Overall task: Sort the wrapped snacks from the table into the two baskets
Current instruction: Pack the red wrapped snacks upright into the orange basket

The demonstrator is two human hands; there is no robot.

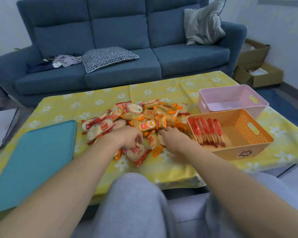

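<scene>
**Left hand**: arm stretched forward from the lower left, wrist over the near edge of the snack pile. Fingers curled downward, their tips on the top edge of a round red-wrapped snack that lies flat on the bench. Whether the snack is truly pinched cannot be told, as the thumb is mostly hidden.

**Right hand**: arm reaching in from the lower right, palm down and low over the cloth. Fingers loosely extended, their tips against orange-wrapped packets at the pile's near side, nothing held.

**Snack pile**: mixed heap in the middle of the bench (yellow cloth with white flowers). It has round pale crackers in red-ended wrappers and oblong ones in orange-ended wrappers, overlapping at all angles.

**Orange basket**: just right of the pile, beside the right forearm. A row of red-wrapped snacks stands on edge along its left wall.

**Pink basket**: directly behind the orange one, touching or nearly so.

**Teal mat**: flat on the bench's left part.
</scene>
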